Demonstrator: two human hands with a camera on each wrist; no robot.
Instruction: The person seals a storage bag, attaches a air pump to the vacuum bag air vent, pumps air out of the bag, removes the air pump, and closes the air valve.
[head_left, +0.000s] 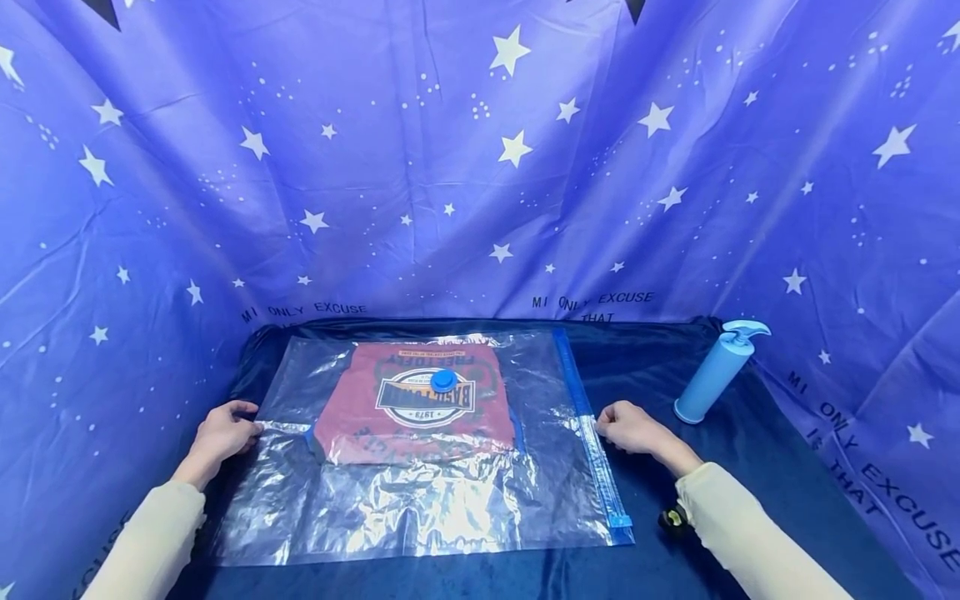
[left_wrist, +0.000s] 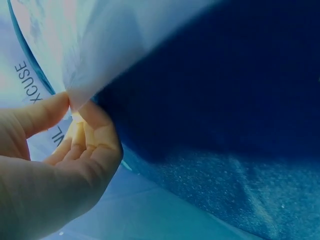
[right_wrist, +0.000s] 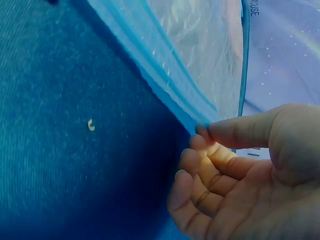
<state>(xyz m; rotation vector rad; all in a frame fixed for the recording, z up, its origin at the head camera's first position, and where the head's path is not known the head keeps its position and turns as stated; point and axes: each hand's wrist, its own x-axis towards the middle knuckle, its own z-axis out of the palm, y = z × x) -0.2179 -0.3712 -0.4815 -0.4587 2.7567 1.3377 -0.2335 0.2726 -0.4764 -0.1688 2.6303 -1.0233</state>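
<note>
A clear vacuum storage bag lies flat on dark blue cloth, with a folded red shirt inside it. A round blue valve cap sits on the bag's upper face, over the shirt. My left hand pinches the bag's left edge between thumb and index finger; the left wrist view shows the plastic drawn up to the fingertips. At the other side my right hand pinches the blue zip edge, which looks slightly raised in the right wrist view. A blue slider is at the zip's near end.
A light blue hand pump stands upright on the cloth, right of the bag. Near the right sleeve lies a small dark object, partly hidden. Purple star-printed curtains enclose the back and sides.
</note>
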